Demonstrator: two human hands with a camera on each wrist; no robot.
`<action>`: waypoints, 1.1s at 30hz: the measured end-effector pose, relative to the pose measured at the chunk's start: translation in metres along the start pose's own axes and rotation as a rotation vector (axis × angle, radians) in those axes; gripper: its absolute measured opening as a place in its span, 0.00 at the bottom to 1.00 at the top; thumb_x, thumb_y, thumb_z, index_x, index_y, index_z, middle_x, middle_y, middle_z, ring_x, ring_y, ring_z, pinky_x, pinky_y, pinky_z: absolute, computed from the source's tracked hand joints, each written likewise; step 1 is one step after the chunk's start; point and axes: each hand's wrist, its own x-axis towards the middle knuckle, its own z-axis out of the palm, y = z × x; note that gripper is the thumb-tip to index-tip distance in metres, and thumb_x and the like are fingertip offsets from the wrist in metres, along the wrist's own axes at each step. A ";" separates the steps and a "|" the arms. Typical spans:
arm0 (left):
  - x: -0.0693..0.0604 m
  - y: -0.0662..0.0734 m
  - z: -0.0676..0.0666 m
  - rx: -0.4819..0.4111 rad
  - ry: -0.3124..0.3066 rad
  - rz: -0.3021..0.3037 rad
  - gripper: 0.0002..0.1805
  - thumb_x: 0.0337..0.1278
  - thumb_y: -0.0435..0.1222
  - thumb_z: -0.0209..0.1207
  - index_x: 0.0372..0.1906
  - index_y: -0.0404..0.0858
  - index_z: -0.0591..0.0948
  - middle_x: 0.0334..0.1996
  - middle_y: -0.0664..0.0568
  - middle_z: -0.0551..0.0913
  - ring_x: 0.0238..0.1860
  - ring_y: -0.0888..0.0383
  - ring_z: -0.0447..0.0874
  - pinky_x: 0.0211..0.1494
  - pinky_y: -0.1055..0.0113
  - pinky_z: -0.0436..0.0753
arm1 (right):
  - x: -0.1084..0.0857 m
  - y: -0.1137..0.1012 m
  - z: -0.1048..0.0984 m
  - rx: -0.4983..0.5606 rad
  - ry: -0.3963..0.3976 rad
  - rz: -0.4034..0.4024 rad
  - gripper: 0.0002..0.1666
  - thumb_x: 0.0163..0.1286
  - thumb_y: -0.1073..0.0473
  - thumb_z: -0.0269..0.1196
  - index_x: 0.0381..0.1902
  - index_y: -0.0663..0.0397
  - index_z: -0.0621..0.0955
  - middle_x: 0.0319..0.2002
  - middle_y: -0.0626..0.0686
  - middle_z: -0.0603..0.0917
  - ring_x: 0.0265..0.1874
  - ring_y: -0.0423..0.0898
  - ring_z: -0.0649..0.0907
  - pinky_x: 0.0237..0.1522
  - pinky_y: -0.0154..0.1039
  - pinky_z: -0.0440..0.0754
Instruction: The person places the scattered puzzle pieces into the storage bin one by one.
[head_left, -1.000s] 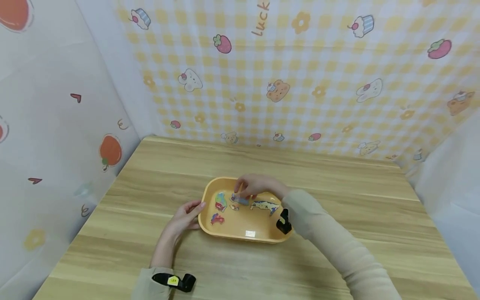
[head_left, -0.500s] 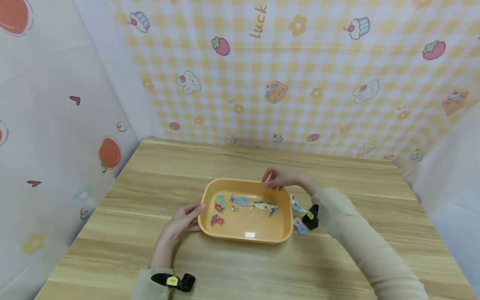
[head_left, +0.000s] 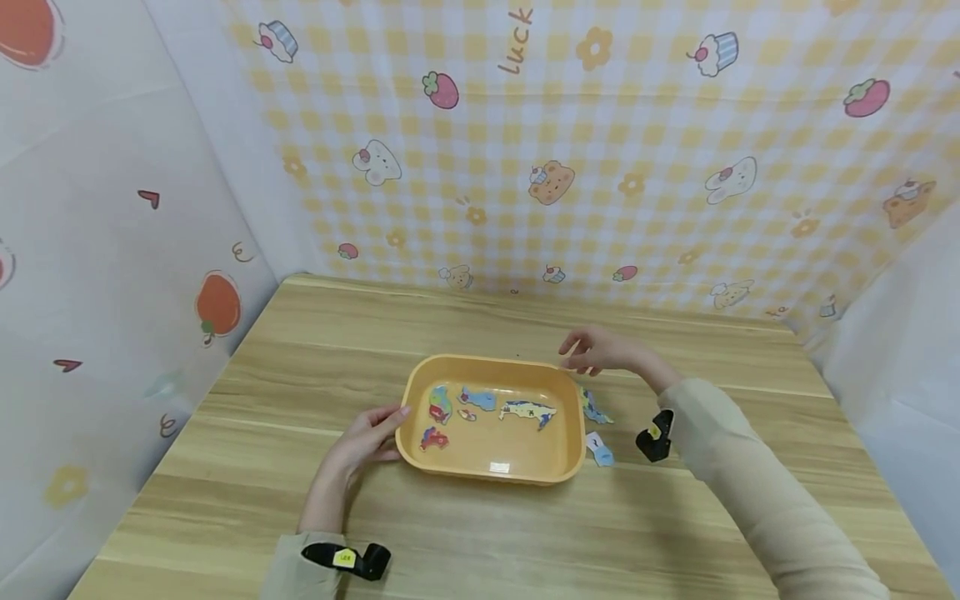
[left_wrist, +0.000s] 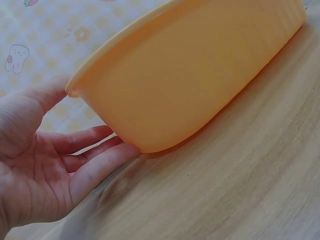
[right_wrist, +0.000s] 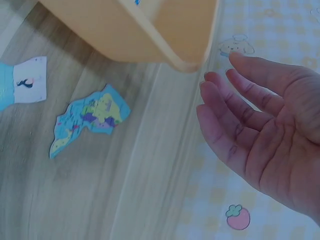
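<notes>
A yellow plastic tray stands on the wooden table. My left hand holds its left end, thumb over the rim and fingers against the outer wall, as the left wrist view shows. Flat printed cut-outs lie inside: a blue one, a cream-and-blue one, a green-and-red one, a red one and a tiny one. Above the tray's far right corner hovers my right hand, fingers loosely bent, holding nothing. It is apart from the rim in the right wrist view.
Right of the tray, a blue-and-yellow cut-out and a white-and-light-blue cut-out lie on the tabletop. A checked cloth hangs behind the table, and a pale printed cloth hangs at the left.
My right hand let go of the blue cut-out inside the tray, then moved right and out past the far right corner. My left hand and the tray stayed put.
</notes>
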 end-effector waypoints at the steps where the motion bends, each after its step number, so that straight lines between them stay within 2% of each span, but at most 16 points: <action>1: 0.000 0.000 0.000 0.000 0.002 -0.003 0.38 0.61 0.51 0.52 0.64 0.25 0.59 0.59 0.29 0.68 0.51 0.49 0.79 0.45 0.62 0.83 | -0.001 0.002 -0.001 0.001 0.005 -0.002 0.19 0.65 0.62 0.57 0.48 0.72 0.72 0.38 0.66 0.82 0.33 0.52 0.82 0.34 0.42 0.83; 7: 0.003 -0.002 0.000 -0.003 0.019 -0.015 0.38 0.60 0.51 0.52 0.63 0.26 0.61 0.58 0.30 0.69 0.49 0.52 0.80 0.45 0.63 0.83 | -0.008 0.013 -0.002 0.030 0.028 0.006 0.17 0.66 0.64 0.54 0.47 0.73 0.72 0.36 0.65 0.81 0.33 0.50 0.81 0.33 0.41 0.84; 12: 0.003 -0.002 -0.001 0.006 0.025 -0.017 0.37 0.60 0.51 0.52 0.63 0.26 0.62 0.58 0.30 0.69 0.48 0.53 0.79 0.45 0.62 0.83 | -0.010 0.026 0.002 0.021 0.037 0.051 0.17 0.67 0.62 0.53 0.48 0.72 0.73 0.37 0.64 0.82 0.34 0.49 0.82 0.35 0.41 0.84; 23: 0.002 -0.001 0.000 0.006 0.041 -0.027 0.37 0.60 0.51 0.52 0.63 0.27 0.62 0.60 0.31 0.67 0.50 0.51 0.79 0.46 0.62 0.83 | -0.015 0.046 0.010 0.062 0.009 0.114 0.19 0.65 0.62 0.54 0.49 0.71 0.72 0.37 0.64 0.81 0.36 0.49 0.80 0.38 0.45 0.83; 33: 0.002 -0.002 0.000 0.030 0.056 -0.037 0.38 0.59 0.52 0.53 0.63 0.26 0.62 0.59 0.31 0.68 0.46 0.55 0.80 0.44 0.63 0.84 | -0.014 0.055 0.018 0.071 0.011 0.131 0.17 0.64 0.63 0.54 0.47 0.72 0.73 0.36 0.62 0.82 0.30 0.45 0.78 0.31 0.40 0.81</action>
